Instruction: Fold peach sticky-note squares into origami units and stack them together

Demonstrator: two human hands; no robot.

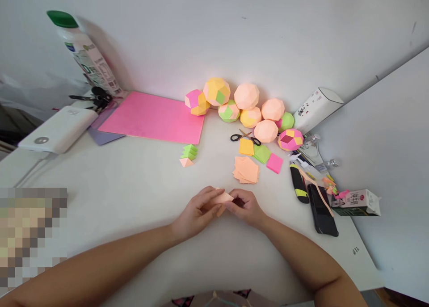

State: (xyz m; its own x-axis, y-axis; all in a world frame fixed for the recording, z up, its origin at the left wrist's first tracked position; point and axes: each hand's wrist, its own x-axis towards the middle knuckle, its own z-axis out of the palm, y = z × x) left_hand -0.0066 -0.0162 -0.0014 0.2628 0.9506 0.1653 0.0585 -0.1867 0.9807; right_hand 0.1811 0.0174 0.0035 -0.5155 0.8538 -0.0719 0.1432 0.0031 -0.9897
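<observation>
Between my two hands, just above the front of the table, is a partly folded peach paper (pixel 225 198). My left hand (pixel 201 211) is closed on its left side, with the thumb below and the fingers over the top. The fingertips of my right hand (pixel 247 208) pinch its right corner. Beyond my hands lies a loose stack of peach paper squares (pixel 246 170). Yellow squares (pixel 246 147), green squares (pixel 262 153) and pink squares (pixel 275 163) lie behind it. Several folded green pieces (pixel 189 151) stand in a row with a folded peach piece (pixel 187 162) at the front.
Several paper balls (pixel 246 96) rest against the wall, near black scissors (pixel 246 137). A pink sheet (pixel 154 117) lies at the back left, beside a white power bank (pixel 58 129) and a green-capped bottle (pixel 87 52). On the right are a phone (pixel 322 211), a cutter (pixel 299 183) and a carton (pixel 357 203).
</observation>
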